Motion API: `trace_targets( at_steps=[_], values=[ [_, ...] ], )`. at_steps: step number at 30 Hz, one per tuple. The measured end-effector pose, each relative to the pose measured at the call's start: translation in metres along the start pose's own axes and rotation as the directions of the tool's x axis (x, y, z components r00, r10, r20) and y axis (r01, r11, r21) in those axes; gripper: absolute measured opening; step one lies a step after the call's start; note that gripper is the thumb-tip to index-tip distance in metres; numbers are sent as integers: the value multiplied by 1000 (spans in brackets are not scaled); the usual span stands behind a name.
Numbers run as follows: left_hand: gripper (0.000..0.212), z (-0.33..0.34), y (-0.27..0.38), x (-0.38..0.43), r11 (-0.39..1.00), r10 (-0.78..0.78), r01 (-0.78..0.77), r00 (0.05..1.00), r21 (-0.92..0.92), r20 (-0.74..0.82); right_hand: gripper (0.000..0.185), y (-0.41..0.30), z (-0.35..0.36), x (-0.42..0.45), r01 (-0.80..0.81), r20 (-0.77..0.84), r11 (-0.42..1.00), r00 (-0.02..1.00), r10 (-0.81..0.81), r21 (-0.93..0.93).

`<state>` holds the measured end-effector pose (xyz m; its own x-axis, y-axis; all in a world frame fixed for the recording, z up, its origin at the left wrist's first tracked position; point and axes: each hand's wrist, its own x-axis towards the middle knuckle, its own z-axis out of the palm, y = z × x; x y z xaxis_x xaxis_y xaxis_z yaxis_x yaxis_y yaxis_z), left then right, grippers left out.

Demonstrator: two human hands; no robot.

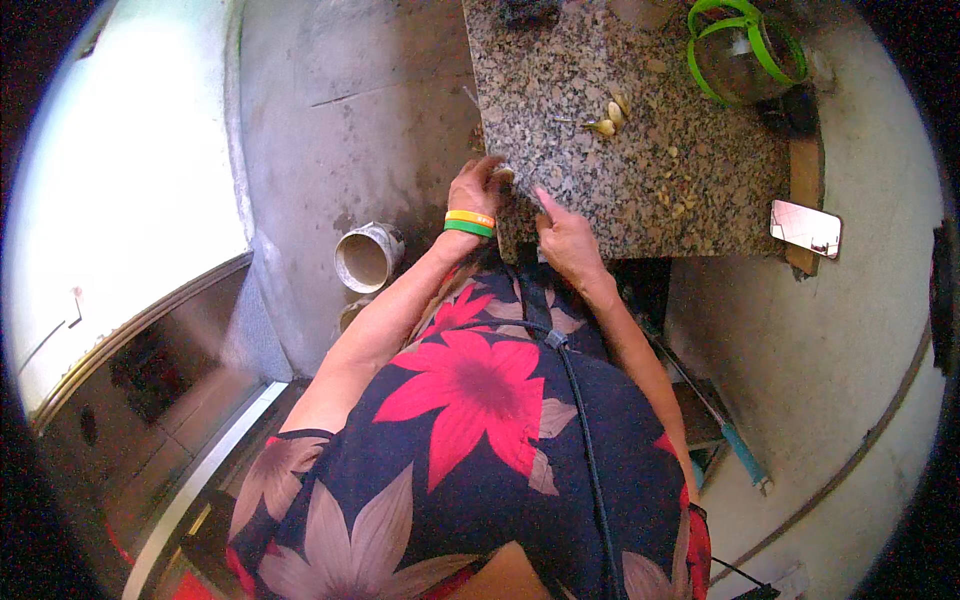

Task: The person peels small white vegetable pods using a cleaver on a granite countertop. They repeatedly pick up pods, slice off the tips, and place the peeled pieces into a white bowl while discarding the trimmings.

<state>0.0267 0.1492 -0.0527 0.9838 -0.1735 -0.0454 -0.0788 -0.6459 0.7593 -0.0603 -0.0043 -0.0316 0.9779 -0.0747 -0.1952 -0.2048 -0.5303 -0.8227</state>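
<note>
My left hand (478, 186), with orange and green wristbands, is at the left edge of the granite countertop (555, 67). Its fingers pinch a small pale piece (504, 174), which looks like a garlic clove. Just to the right, my right hand (566, 232) has its index finger stretched over the counter's near corner. Its other fingers are curled round something thin and dark, perhaps a knife, mostly hidden by the hand. Farther back on the granite lie several garlic cloves (615, 115). Bits of peel (679, 196) are scattered to the right.
A glass container with bright green bands (746, 56) stands at the back right. A phone (806, 228) rests at the counter's right end. A white bucket (369, 257) is left of my left forearm. A teal-handled tool (742, 454) leans by the right wall.
</note>
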Motion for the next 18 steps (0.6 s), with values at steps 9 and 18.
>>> trace_targets(
  at_steps=[9,18],
  values=[
    [15,41,-51,-29,876,-233,179,970,-447,-69,47,-23,13,-5,-101,99,986,988,115,-136],
    [18,39,-54,-30,593,-353,293,932,-750,85,49,-31,9,-2,-142,154,969,973,175,-201]
  ],
)
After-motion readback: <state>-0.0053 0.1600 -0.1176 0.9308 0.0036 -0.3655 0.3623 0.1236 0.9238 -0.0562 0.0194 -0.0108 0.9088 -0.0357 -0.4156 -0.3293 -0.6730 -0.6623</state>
